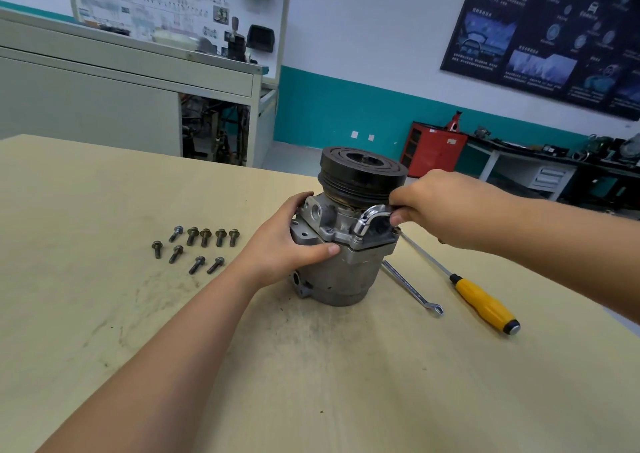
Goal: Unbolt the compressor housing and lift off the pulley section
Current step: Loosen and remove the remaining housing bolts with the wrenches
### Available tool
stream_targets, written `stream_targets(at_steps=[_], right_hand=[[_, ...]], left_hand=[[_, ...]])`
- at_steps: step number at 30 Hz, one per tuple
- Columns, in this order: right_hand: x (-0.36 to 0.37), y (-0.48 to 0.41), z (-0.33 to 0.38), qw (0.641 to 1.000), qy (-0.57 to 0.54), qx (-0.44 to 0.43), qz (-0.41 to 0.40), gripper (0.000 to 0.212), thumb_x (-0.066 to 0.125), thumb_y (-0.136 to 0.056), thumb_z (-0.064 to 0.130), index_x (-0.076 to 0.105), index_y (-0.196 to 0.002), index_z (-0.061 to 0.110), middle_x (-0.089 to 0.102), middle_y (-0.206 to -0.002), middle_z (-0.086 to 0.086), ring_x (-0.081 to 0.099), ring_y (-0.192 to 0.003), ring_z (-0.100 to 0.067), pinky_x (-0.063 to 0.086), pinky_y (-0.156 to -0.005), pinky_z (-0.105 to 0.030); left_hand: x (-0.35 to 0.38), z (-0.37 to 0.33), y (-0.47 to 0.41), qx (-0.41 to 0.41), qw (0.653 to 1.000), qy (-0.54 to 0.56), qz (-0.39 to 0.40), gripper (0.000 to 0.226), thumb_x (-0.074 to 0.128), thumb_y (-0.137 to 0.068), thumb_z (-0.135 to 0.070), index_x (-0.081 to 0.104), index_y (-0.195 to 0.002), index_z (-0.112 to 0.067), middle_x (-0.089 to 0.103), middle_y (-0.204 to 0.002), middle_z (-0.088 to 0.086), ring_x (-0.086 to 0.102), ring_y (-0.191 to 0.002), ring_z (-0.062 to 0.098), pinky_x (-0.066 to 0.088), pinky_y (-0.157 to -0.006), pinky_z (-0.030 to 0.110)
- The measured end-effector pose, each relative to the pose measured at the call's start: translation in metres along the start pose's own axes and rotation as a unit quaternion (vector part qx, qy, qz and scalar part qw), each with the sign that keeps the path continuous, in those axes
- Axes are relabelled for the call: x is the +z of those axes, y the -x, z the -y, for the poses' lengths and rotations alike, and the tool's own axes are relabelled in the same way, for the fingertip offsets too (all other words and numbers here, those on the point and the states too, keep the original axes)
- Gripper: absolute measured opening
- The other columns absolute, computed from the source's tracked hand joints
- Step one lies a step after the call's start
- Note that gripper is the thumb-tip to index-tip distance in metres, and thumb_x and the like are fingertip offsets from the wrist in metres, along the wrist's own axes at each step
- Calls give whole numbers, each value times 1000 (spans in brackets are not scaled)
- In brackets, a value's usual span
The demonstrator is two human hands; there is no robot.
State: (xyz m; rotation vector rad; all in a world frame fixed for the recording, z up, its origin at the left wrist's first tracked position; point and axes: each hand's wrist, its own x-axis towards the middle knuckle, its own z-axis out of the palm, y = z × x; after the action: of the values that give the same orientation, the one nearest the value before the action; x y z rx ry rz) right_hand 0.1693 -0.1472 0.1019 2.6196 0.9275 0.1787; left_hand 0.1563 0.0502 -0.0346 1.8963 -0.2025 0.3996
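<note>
gripping compressor (349, 272) with left hand (291, 241) to stop it twisting; holding wrench (367, 220) in right hand (450, 206), set down at the flange (377, 247); loose bolts (205, 238) grouped aside.

Only the arms show: left hand (294, 244) and right hand (446, 206), both bare. Left forearm (180, 341) and right forearm (561, 244) are uncovered as far as the view runs, slim build. Left thumbnail (335, 249) is cut short and plain.
</note>
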Motion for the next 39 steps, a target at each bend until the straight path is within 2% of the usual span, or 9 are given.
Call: stream_targets(at_steps=[3, 6, 8, 11, 15, 20, 24, 30, 39], right_hand=[[-5, 4, -7, 997, -75, 6, -25, 21, 43, -98, 35, 56, -90, 20, 53, -71, 4, 49, -53, -5, 42, -55, -24], [-12, 9, -12, 977, -199, 2, -78, 20, 48, -96, 31, 54, -77, 26, 65, -67, 3, 58, -47, -7, 41, -45, -10], [-17, 11, -13, 940, -319, -4, -120, 15, 50, -95, 28, 56, -81, 24, 69, -69, 5, 58, -47, -4, 43, -47, -9], [-25, 12, -12, 845, -511, -28, -155, 7, 49, -96, 19, 53, -90, 19, 72, -74, 2, 61, -51, -10, 51, -53, -19], [-28, 11, -5, 783, -587, -47, -202, 10, 51, -95, 10, 48, -90, 18, 73, -74, -2, 62, -53, -13, 56, -62, -26], [-22, 6, 5, 789, -572, -42, -221, 16, 53, -94, 8, 42, -91, 19, 73, -75, -1, 64, -56, -17, 56, -71, -39], [-18, 1, 9, 797, -557, -44, -229, 17, 54, -93, 8, 42, -91, 19, 73, -73, 0, 64, -55, -16, 55, -65, -35], [-22, -6, 9, 812, -536, -32, -230, 16, 55, -93, 8, 44, -93, 19, 73, -72, -2, 63, -51, -14, 53, -57, -27], [-21, -12, 13, 799, -560, -38, -216, 15, 54, -94, 9, 44, -105, 8, 73, -76, -5, 67, -56, -17, 56, -62, -29]], left_hand=[[0, -2, 1, 11, 1000, 8, 5, 57, 82, -73, -26, 52, -120, -38, 64, -114, -20, 60, -101, -6, 48, -83, 13], [-1, -3, 1, 17, 1000, 6, 2, 51, 82, -74, -25, 54, -112, -44, 66, -110, -21, 61, -99, -6, 49, -81, 11], [-1, -3, 1, 21, 1000, 7, -2, 50, 83, -73, -23, 55, -107, -46, 67, -107, -24, 61, -97, -7, 48, -79, 8], [-2, -1, -1, 17, 1000, 6, -4, 51, 84, -70, -23, 56, -107, -45, 67, -106, -22, 62, -96, -7, 48, -76, 7], [-4, 2, -2, 11, 1000, 12, -11, 54, 83, -70, -23, 57, -115, -39, 67, -107, -21, 62, -96, -8, 47, -74, 5], [-7, 4, -3, 1, 999, 37, -8, 60, 83, -72, -20, 55, -123, -38, 65, -115, -20, 61, -101, -5, 50, -81, 11], [-8, 5, -3, -2, 999, 44, -3, 61, 83, -72, -21, 55, -125, -34, 65, -117, -17, 61, -107, 1, 50, -89, 20], [-9, 5, -4, -12, 999, 37, -4, 61, 83, -72, -25, 51, -121, -41, 62, -118, -20, 60, -108, 0, 49, -88, 16], [-16, 6, -2, -29, 998, 49, -11, 73, 81, -63, -40, 49, -128, -39, 58, -129, -15, 55, -118, 5, 46, -103, 34]])
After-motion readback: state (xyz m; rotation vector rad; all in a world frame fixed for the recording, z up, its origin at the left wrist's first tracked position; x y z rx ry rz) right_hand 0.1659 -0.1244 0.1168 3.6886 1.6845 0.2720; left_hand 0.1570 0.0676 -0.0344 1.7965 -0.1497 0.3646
